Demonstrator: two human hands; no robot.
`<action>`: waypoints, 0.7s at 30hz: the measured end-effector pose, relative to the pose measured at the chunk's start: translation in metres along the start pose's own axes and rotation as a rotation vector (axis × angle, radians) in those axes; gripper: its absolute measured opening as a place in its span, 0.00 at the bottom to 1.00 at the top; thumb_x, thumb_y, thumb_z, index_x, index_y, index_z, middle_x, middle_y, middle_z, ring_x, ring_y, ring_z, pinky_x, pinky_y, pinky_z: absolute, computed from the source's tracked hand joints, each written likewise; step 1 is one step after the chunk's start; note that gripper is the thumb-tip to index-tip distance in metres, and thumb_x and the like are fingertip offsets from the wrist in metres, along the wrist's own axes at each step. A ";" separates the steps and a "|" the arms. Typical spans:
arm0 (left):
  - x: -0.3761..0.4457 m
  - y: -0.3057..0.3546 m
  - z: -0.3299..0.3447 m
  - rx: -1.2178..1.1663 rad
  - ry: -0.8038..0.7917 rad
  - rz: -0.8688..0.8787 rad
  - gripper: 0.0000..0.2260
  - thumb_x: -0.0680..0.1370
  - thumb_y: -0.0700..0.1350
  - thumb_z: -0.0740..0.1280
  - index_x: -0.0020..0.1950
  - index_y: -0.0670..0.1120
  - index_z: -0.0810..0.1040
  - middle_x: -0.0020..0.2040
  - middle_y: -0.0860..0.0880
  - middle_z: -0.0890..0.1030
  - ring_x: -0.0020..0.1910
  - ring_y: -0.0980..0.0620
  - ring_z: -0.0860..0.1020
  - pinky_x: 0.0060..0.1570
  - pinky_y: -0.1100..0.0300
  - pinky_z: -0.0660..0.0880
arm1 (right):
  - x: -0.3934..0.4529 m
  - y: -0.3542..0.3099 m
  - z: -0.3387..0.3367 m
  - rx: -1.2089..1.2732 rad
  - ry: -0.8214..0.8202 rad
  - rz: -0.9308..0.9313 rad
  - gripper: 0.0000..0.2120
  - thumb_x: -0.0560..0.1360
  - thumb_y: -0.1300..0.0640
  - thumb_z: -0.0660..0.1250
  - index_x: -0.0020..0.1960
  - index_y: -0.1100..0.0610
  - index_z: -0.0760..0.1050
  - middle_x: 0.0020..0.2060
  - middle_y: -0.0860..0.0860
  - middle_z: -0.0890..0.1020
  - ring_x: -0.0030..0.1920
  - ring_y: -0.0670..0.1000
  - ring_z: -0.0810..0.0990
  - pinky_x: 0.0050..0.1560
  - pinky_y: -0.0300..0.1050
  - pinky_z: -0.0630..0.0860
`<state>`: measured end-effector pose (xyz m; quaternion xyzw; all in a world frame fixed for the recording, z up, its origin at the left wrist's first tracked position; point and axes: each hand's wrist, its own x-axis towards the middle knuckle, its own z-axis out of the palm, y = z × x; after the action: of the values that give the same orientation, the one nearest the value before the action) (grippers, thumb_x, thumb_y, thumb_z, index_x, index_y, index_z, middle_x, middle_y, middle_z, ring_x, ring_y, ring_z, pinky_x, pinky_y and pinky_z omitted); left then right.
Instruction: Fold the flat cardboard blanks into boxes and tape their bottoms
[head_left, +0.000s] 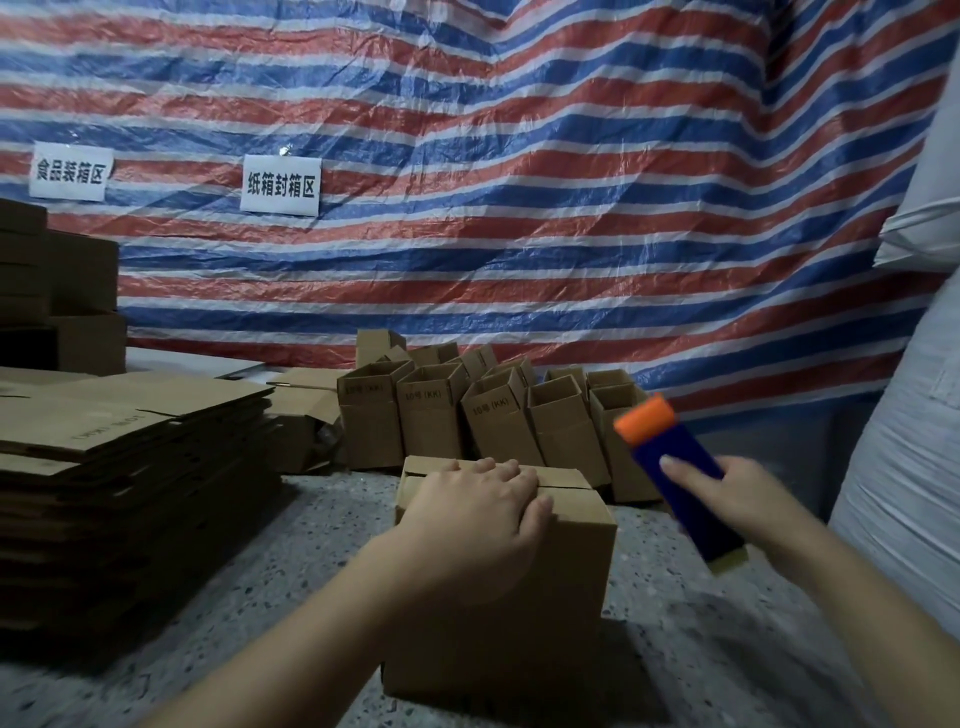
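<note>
While under the flat left hand (475, 501), box (545, 561); right hand (748, 493) gripping tape dispenser (680, 478).

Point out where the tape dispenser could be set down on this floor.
Bare floor lies right of the box under the left hand, before the white sacks. Another strip runs between the flat blanks and the box. Behind, the folded boxes crowd together.

dim foreground | tarp (519, 156) brighter | edges bowed (wide-angle) | tape dispenser (675, 467) motion-blurred
</note>
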<state>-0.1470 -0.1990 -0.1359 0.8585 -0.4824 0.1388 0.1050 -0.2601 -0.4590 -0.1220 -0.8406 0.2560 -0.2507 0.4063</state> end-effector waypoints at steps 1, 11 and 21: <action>0.000 0.000 0.000 0.000 -0.008 -0.003 0.27 0.83 0.62 0.42 0.78 0.53 0.60 0.79 0.51 0.62 0.78 0.51 0.58 0.75 0.49 0.53 | -0.003 -0.014 -0.006 0.141 -0.016 -0.025 0.22 0.72 0.42 0.72 0.47 0.62 0.81 0.34 0.57 0.86 0.33 0.55 0.85 0.34 0.46 0.78; 0.002 -0.005 0.001 -0.053 0.027 -0.040 0.36 0.79 0.68 0.43 0.80 0.50 0.37 0.76 0.49 0.67 0.76 0.50 0.63 0.72 0.52 0.60 | -0.002 -0.102 -0.017 0.713 -0.426 -0.263 0.16 0.73 0.43 0.69 0.47 0.54 0.87 0.38 0.54 0.84 0.35 0.50 0.84 0.33 0.44 0.80; 0.003 -0.008 -0.015 -0.437 0.007 -0.152 0.28 0.80 0.58 0.46 0.79 0.53 0.52 0.47 0.50 0.81 0.40 0.54 0.77 0.39 0.54 0.72 | 0.014 -0.120 0.001 0.485 -0.711 -0.129 0.27 0.58 0.40 0.84 0.52 0.52 0.86 0.39 0.56 0.84 0.33 0.52 0.83 0.32 0.46 0.81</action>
<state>-0.1410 -0.1931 -0.1213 0.8487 -0.4345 0.0258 0.3004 -0.2223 -0.4028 -0.0222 -0.7691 -0.0191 -0.0234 0.6384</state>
